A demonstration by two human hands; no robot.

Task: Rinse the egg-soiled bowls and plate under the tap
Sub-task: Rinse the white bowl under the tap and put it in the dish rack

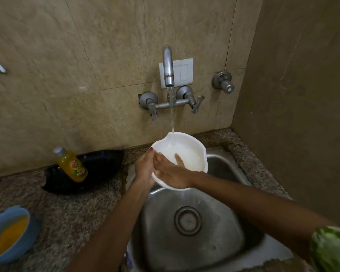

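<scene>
The scene was dimly and softly lit with a warm beige cast, and the brightest thing in it was the white plastic bowl (182,154), whose inside was nearly washed out. Faint sheen lay on the curved chrome tap spout (168,65) and on the stainless steel sink basin (220,228), while the black pan (98,169) sat in deep shadow. Wide-angle distortion bent the tile lines, and the corners were soft, the blue bowl of yellow liquid (7,232) blurred.
</scene>
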